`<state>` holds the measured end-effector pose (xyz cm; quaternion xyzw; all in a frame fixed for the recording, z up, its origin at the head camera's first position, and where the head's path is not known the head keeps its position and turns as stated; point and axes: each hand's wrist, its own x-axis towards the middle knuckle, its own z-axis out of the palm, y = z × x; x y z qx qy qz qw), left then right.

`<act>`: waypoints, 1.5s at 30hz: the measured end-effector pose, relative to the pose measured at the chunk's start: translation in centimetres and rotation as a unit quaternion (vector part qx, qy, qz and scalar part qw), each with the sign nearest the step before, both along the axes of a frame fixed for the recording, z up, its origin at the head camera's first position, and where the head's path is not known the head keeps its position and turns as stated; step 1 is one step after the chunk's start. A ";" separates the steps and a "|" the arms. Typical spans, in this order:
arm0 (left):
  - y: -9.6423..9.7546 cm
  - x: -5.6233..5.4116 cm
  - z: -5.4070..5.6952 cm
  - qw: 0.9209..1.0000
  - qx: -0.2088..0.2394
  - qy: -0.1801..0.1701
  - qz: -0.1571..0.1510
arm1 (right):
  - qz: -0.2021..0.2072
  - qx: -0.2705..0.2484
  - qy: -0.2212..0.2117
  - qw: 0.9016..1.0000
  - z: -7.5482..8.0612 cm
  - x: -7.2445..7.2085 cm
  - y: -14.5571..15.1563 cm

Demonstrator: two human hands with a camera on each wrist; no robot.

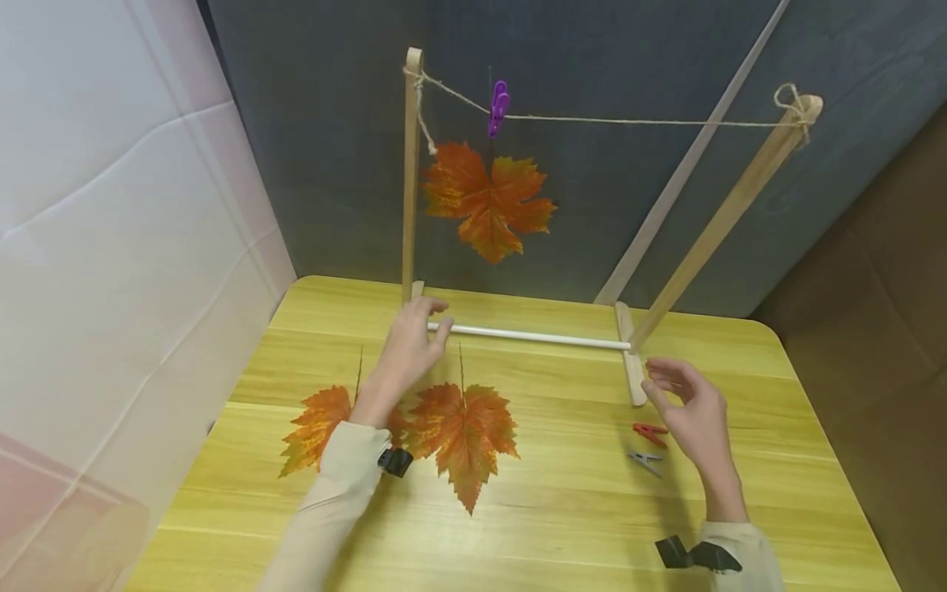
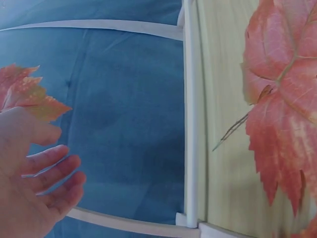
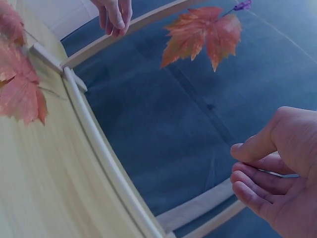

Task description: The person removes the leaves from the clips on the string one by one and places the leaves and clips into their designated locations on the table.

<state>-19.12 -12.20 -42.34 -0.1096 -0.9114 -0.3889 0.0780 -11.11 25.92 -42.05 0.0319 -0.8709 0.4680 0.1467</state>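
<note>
My left hand [image 1: 411,345] hovers near the base of the left wooden post, fingers loosely bent and holding nothing. It overlaps the left end of a white rod [image 1: 533,335] in the head view. My right hand [image 1: 691,411] hangs by the right post's foot with fingers loosely curved and nothing in them. An autumn leaf [image 1: 490,201] hangs from a purple clothespin [image 1: 499,107] on a string [image 1: 614,121] between the posts. Two more leaves lie on the table; my left forearm partly hides the left leaf [image 1: 318,427], while the other leaf [image 1: 466,436] shows fully.
Below my right hand lie a red clothespin [image 1: 651,433] and a grey clothespin [image 1: 645,461]. The left post [image 1: 410,181] and the leaning right post [image 1: 728,218] stand at the back of the yellow wooden table [image 1: 562,510]. A dark cloth [image 1: 333,164] hangs behind them.
</note>
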 end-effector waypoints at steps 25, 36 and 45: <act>-0.3 -1.1 3.9 0.997 0.009 0.077 -0.010 | 0.052 -0.076 0.060 0.994 5.2 -3.5 -4.2; -0.1 -2.1 6.0 0.992 0.030 0.121 -0.015 | 0.079 -0.109 0.090 0.987 7.6 -4.9 -6.2; -0.4 -2.7 7.8 0.988 0.056 0.147 -0.013 | 0.105 -0.120 0.119 0.980 9.5 -5.7 -7.6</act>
